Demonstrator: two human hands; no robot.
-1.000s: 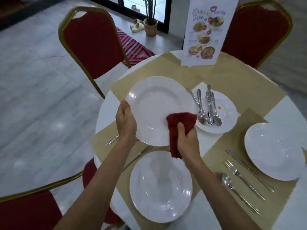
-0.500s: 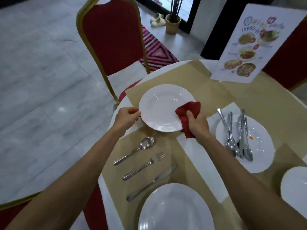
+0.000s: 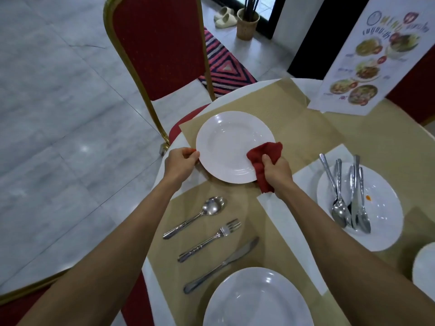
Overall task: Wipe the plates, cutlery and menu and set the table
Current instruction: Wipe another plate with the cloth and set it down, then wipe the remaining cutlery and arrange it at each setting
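A white plate [image 3: 231, 144] lies on a tan placemat [image 3: 294, 128] at the table's far left. My left hand [image 3: 181, 162] grips its left rim. My right hand [image 3: 276, 174] holds a red cloth [image 3: 264, 156] against the plate's right rim. Below them a spoon [image 3: 197, 216], a fork [image 3: 211, 240] and a knife [image 3: 223, 263] lie side by side on another mat. A second white plate [image 3: 256, 300] sits at the near edge. The menu card [image 3: 374, 55] stands at the back right.
A soiled plate [image 3: 381, 215] on the right carries several pieces of cutlery [image 3: 348, 196]. Another plate's edge [image 3: 424, 267] shows at far right. A red chair with a gold frame [image 3: 157, 48] stands behind the table; another chair [image 3: 21, 300] is at lower left.
The plate came down from in front of me onto the far-left placemat. Both hands stayed on it, the cloth still at its right rim. My view shifted left and closer.
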